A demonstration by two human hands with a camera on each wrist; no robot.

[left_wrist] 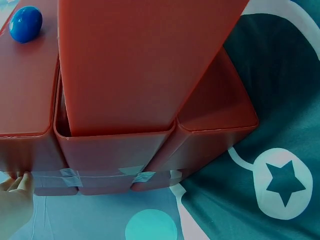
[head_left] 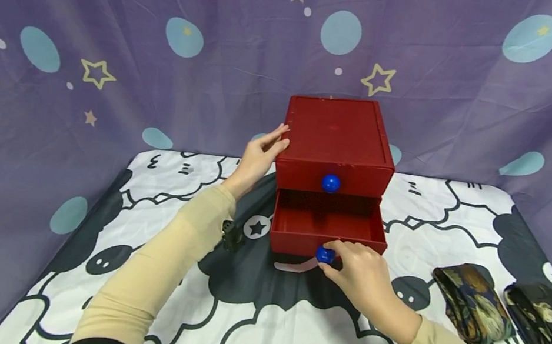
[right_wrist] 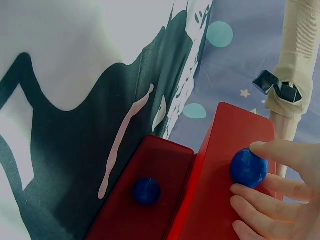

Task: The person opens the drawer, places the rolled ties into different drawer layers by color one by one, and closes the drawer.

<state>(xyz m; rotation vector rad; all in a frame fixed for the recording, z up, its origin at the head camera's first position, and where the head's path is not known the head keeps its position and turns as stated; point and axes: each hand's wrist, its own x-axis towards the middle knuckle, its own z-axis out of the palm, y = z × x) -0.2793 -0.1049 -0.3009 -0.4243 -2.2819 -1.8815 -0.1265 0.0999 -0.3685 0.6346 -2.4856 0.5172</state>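
A red cabinet (head_left: 338, 131) with drawers and blue knobs stands on the patterned cloth. Its middle drawer (head_left: 292, 243) is pulled out, showing part of the red inside. My right hand (head_left: 365, 274) pinches that drawer's blue knob (head_left: 325, 255) between thumb and fingers; the right wrist view shows this grip on the knob (right_wrist: 249, 168) too. Against the cabinet's left side, near the top, rests my left hand (head_left: 258, 160) with fairly straight fingers. Above the pulled drawer is the closed top drawer's knob (head_left: 331, 183). The closed lowest drawer has its own knob (right_wrist: 147, 191).
Two folded patterned fabric bundles lie to the right: a multicoloured one (head_left: 472, 305) and a black floral one (head_left: 547, 325). Behind the cabinet hangs a purple curtain (head_left: 244, 96) with stars and blue spots. A black-and-white cartoon cloth (head_left: 278, 339) covers the table.
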